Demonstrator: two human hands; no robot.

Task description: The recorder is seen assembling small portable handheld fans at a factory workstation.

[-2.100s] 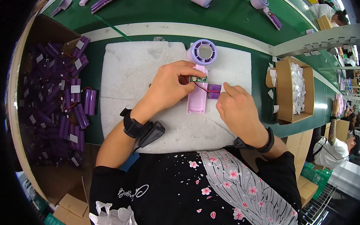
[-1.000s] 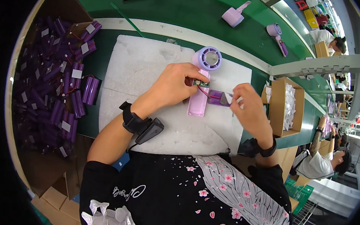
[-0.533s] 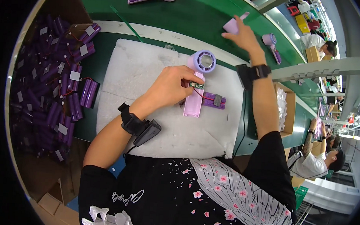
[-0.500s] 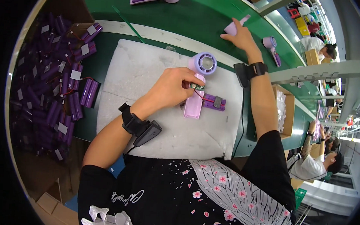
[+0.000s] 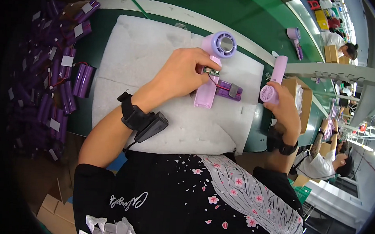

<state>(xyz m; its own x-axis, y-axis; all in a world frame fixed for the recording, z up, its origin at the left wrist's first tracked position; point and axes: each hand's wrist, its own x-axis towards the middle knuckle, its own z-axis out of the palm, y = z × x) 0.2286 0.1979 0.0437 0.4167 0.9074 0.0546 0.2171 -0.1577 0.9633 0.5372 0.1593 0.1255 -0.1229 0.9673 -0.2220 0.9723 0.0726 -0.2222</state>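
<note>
Since the purple battery pack [image 5: 229,90] seems tied to the green circuit board [image 5: 211,71] by little more than a thin red wire [image 5: 214,80], that's where I'd expect grief. The left hand [image 5: 182,73] has thumb and fingers closed around the board at the top of the open pink handle shell [image 5: 205,94]. The purple fan head [image 5: 220,44] lies by the far edge of the white foam pad [image 5: 135,64], nearer its far right corner, and the battery sits right beside the shell, toward the pad's right edge (can't tell if they touch). If the shell gets lifted or twisted while the battery stays put, imo the wire could tug and a solder joint could let go. Meanwhile the right hand [image 5: 285,108] is gripping a pink part with a round grille [image 5: 268,94], out past the pad's right edge over the desk [image 5: 254,138]. It's held by the grille end with the long end sticking out toward the desk's far side, so a slack grip could let it tip. Swing it in too low and it might clip the battery, or a hard edge could nick the wire where it crosses the shell's rim. Also, that black wrist unit [image 5: 152,127] dangles above the pad's near edge, easy to bump stuff with.
</note>
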